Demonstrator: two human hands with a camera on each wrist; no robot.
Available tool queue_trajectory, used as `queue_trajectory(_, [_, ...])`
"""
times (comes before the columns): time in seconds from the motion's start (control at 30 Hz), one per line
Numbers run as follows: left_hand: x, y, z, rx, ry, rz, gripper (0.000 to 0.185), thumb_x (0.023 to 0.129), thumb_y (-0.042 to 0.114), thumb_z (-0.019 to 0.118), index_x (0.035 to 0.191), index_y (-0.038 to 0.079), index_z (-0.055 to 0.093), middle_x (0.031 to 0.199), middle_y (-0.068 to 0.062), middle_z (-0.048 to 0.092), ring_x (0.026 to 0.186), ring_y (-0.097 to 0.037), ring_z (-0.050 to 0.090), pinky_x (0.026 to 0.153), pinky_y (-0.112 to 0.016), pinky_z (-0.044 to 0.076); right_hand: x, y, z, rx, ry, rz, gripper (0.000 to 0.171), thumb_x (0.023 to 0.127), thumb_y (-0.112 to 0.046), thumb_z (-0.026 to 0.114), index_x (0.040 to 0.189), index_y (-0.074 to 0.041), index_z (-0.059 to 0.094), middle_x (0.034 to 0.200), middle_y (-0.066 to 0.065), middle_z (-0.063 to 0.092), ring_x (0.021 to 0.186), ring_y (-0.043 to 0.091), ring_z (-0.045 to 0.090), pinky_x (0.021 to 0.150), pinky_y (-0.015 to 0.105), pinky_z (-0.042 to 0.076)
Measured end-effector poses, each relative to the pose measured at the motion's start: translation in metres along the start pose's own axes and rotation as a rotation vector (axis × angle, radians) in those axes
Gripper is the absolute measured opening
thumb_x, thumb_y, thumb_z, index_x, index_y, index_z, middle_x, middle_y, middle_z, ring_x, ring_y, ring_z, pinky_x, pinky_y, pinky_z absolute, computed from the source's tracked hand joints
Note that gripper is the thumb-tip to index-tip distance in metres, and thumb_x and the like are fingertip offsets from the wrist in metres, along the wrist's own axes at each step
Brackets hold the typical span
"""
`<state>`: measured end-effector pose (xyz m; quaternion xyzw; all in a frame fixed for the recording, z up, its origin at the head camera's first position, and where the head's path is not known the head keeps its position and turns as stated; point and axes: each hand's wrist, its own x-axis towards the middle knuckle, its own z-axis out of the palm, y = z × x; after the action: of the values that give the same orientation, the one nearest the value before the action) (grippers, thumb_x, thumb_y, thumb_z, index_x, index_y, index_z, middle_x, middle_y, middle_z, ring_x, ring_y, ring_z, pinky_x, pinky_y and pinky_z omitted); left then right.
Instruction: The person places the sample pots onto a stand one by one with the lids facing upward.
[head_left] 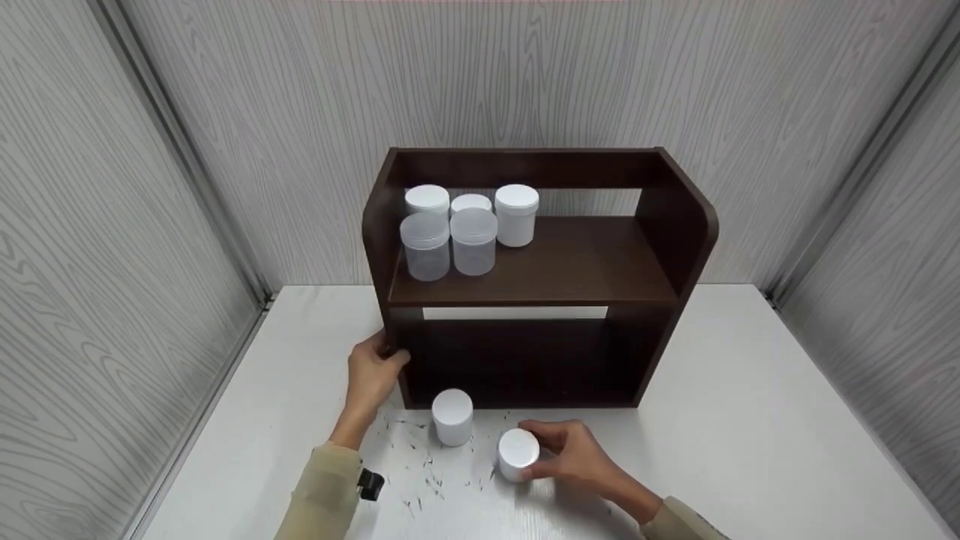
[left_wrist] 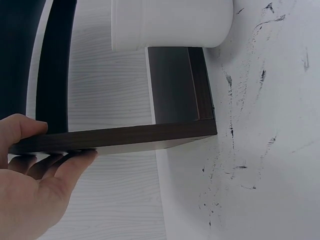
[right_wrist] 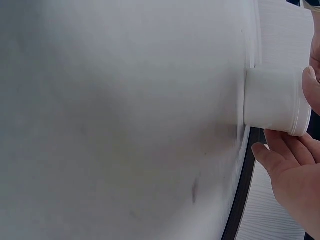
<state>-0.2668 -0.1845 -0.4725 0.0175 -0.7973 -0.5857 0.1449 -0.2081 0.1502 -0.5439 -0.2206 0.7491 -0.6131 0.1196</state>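
A dark brown two-tier shelf (head_left: 540, 292) stands on the white table. My left hand (head_left: 371, 379) grips the front edge of its left side panel, thumb on one face and fingers on the other; the left wrist view shows this panel (left_wrist: 150, 137) between them. In front of the shelf, my right hand (head_left: 574, 454) holds a small white lidded jar (head_left: 517, 456) from its right side, between thumb and fingers. The right wrist view shows a white jar (right_wrist: 272, 99) beside the fingers. A second white jar (head_left: 453, 418) stands upright to the left, touched by neither hand.
On the upper tier, several jars crowd the left side: white ones (head_left: 516, 217) behind and two translucent ones (head_left: 474, 241) in front. Dark scuff marks (head_left: 431, 480) dot the table before the shelf. Grey wood-patterned panels (head_left: 517, 75) enclose the back and sides.
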Motion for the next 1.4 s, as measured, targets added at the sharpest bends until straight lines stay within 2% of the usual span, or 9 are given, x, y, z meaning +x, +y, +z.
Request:
queue_trajectory(0.2, [0.0, 0.0, 0.001, 0.005, -0.004, -0.005, 0.059, 0.092, 0.004, 0.067, 0.147, -0.013, 0.051, 0.135, -0.03, 0.065, 0.123, -0.04, 0.066, 0.1, -0.048, 0.056, -0.002, 0.001, -0.001, 0.018, 0.009, 0.014, 0.07, 0.076, -0.003, 0.094, 0.136, 0.013, 0.062, 0.139, 0.028, 0.062, 0.134, 0.041, 0.056, 0.108, 0.034, 0.048])
queue_trajectory(0.47, [-0.001, -0.001, 0.001, 0.015, -0.005, -0.007, 0.058, 0.092, 0.003, 0.066, 0.146, -0.014, 0.051, 0.134, -0.031, 0.065, 0.122, -0.041, 0.065, 0.1, -0.047, 0.056, -0.006, -0.003, -0.007, 0.045, 0.001, 0.007, 0.071, 0.077, -0.001, 0.092, 0.137, 0.017, 0.059, 0.14, 0.033, 0.059, 0.135, 0.045, 0.054, 0.11, 0.037, 0.047])
queue_trajectory(0.8, [0.0, -0.002, 0.0, 0.012, -0.027, -0.002, 0.058, 0.094, 0.003, 0.065, 0.147, -0.013, 0.05, 0.135, -0.031, 0.064, 0.122, -0.04, 0.065, 0.099, -0.046, 0.057, -0.012, -0.013, -0.017, 0.044, 0.024, 0.048, 0.07, 0.076, -0.001, 0.091, 0.137, 0.015, 0.06, 0.14, 0.027, 0.062, 0.134, 0.044, 0.055, 0.108, 0.036, 0.048])
queue_trajectory(0.97, [0.0, -0.001, 0.001, 0.006, -0.02, -0.003, 0.056, 0.094, 0.002, 0.066, 0.146, -0.012, 0.052, 0.135, -0.029, 0.065, 0.122, -0.039, 0.066, 0.098, -0.046, 0.057, -0.015, -0.02, -0.023, -0.005, 0.033, 0.058, 0.07, 0.076, -0.004, 0.092, 0.137, 0.012, 0.063, 0.139, 0.023, 0.064, 0.135, 0.041, 0.056, 0.109, 0.035, 0.048])
queue_trajectory(1.13, [0.0, 0.0, 0.001, 0.01, -0.013, 0.003, 0.056, 0.093, 0.001, 0.065, 0.146, -0.012, 0.053, 0.134, -0.03, 0.065, 0.12, -0.039, 0.067, 0.097, -0.046, 0.057, -0.017, -0.03, -0.028, 0.007, 0.027, 0.051, 0.071, 0.076, -0.004, 0.092, 0.137, 0.013, 0.062, 0.137, 0.023, 0.066, 0.134, 0.041, 0.057, 0.109, 0.038, 0.049])
queue_trajectory(1.4, [0.0, 0.0, 0.001, 0.004, -0.015, 0.0, 0.058, 0.092, 0.002, 0.065, 0.146, -0.013, 0.052, 0.136, -0.032, 0.063, 0.123, -0.041, 0.065, 0.099, -0.047, 0.056, -0.018, -0.05, -0.039, 0.017, 0.017, 0.017, 0.066, 0.074, -0.001, 0.093, 0.133, 0.012, 0.066, 0.134, 0.023, 0.068, 0.133, 0.041, 0.058, 0.107, 0.034, 0.05])
